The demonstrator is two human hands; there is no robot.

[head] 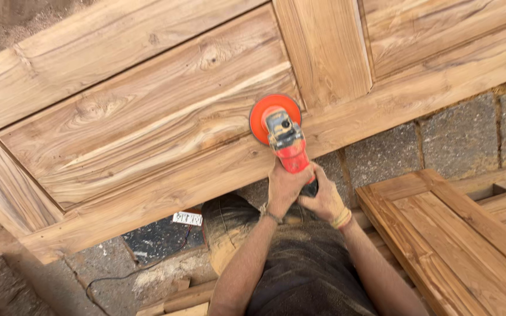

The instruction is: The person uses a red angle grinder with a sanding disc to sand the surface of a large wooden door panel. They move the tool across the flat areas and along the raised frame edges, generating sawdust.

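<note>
Your dust-covered shirt (306, 275) is filling the 6 o'clock edge, and your forearms are rising from it. Your left hand (284, 188) and right hand (325, 201) are both wrapping tight around the red angle grinder (288, 143), the right just beside the left at 4 o'clock. Its orange disc (265, 117) is lying flat on the panelled wooden door (147, 117) at 12 o'clock. A second door (458, 234) is lying at 4 o'clock.

grey stone paving blocks (458, 137) lie beyond the hands, a second panelled wooden door (464, 246) rests right of them, sawdust-strewn ground (147, 257) left.
</note>
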